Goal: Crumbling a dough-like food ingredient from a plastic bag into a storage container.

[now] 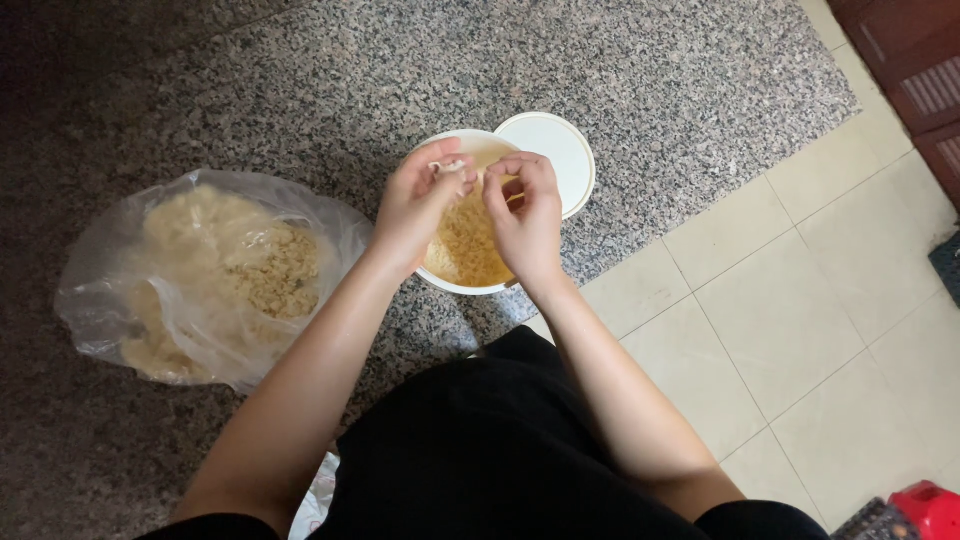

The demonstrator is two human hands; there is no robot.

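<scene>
A white bowl [452,285] with pale yellow crumbly food in it sits on the speckled granite surface [640,90]. Both hands hover over the bowl. My left hand [415,205] pinches a small pale piece of the food between its fingertips. My right hand [525,215] has its fingers curled on the same piece, close against the left. A round white lid [555,150] lies just behind the bowl, touching its rim.
A clear plastic bag [200,275] of the same pale crumbly food lies left of the bowl. Beige floor tiles [800,300] lie to the right. A red object [930,508] shows at the bottom right corner. My black-clothed lap [480,450] fills the lower middle.
</scene>
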